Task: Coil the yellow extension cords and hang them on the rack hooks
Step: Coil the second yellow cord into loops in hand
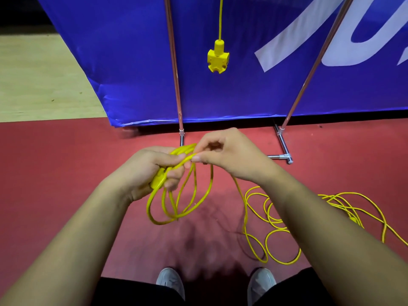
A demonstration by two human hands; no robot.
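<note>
My left hand (152, 171) grips a bundle of yellow cord loops (176, 204) together with a yellow plug end; the loops hang down below it. My right hand (229, 151) pinches a strand of the same cord right beside the left hand's fingers. From there the cord runs down to a loose tangle of yellow cord (287, 228) on the red floor at the right. Another yellow cord hangs from above, ending in a yellow socket block (218, 59) between the rack's chrome poles (176, 85).
A blue banner (123, 62) stands behind the rack. The rack's chrome foot (283, 149) lies on the red floor just beyond my right hand. My grey shoes (171, 281) show at the bottom. A wooden floor (37, 80) lies at the left.
</note>
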